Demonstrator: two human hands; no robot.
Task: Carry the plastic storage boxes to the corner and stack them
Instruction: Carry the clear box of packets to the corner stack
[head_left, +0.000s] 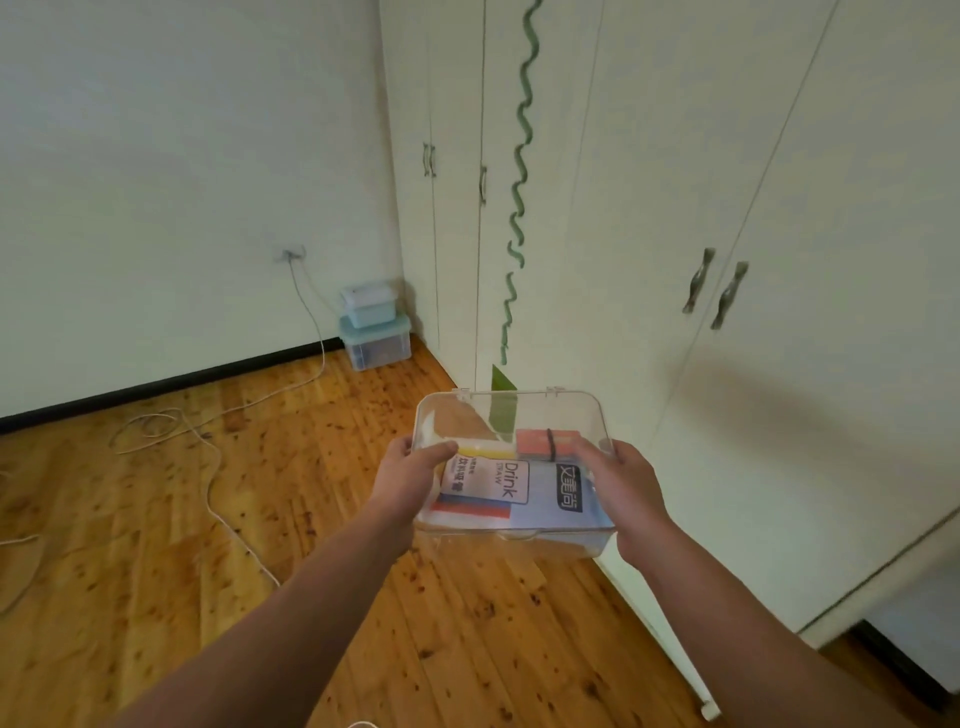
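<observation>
I hold a clear plastic storage box (511, 415) with a closed lid in front of me, above the wooden floor. It contains a drink-straw pack, a pink item and blue packets. My left hand (410, 475) grips its left side, thumb on the lid. My right hand (621, 486) grips its right side the same way. In the far corner a small pale blue box (368, 304) sits stacked on a larger blue-lidded clear box (375, 343) on the floor.
A white wardrobe (675, 208) with metal handles runs along the right, with a green wavy decoration (522, 156) on it. A wall socket (291, 254) feeds a white cable (208, 462) that loops across the wooden floor on the left.
</observation>
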